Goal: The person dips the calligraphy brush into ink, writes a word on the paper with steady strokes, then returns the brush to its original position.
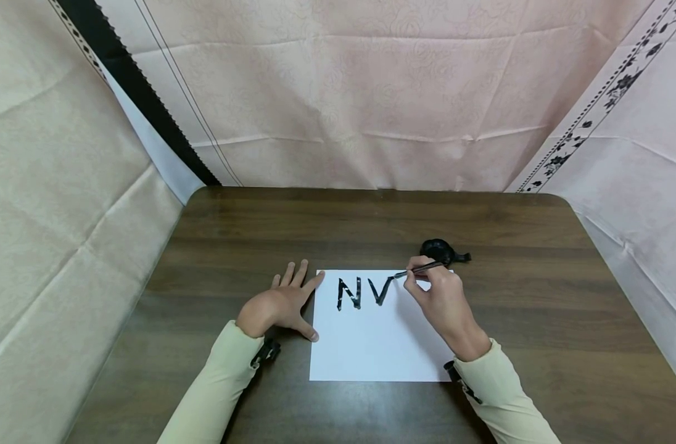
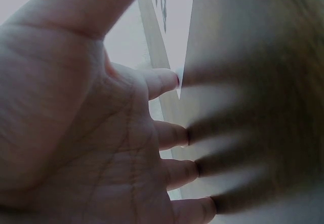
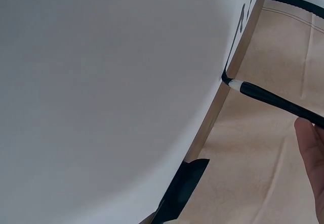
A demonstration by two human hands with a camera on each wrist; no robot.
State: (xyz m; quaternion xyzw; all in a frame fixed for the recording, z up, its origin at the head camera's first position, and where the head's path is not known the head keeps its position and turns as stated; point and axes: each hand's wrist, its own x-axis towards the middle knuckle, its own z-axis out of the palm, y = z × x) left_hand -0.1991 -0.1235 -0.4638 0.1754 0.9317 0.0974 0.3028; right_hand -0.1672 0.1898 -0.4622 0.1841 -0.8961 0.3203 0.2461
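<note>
A sheet of white paper (image 1: pixel 371 351) lies on the table, with a black letter N (image 1: pixel 349 295) and a V shape (image 1: pixel 379 293) painted near its far edge. My right hand (image 1: pixel 440 302) pinches a paintbrush (image 1: pixel 421 268). In the right wrist view, the black bristles (image 3: pixel 226 77) touch the paper at the upper end of a stroke. My left hand (image 1: pixel 282 305) has its fingers spread, with the thumb and index fingertips at the paper's left edge. The left wrist view shows its palm (image 2: pixel 101 148) and several fingertips against the tabletop.
A small black dish with a short handle (image 1: pixel 439 250) stands just beyond the paper's far right corner, partly behind my right hand. Brown wood forms the tabletop (image 1: pixel 316 228). Pale cloth (image 1: pixel 343 92) hangs behind the table and along its sides.
</note>
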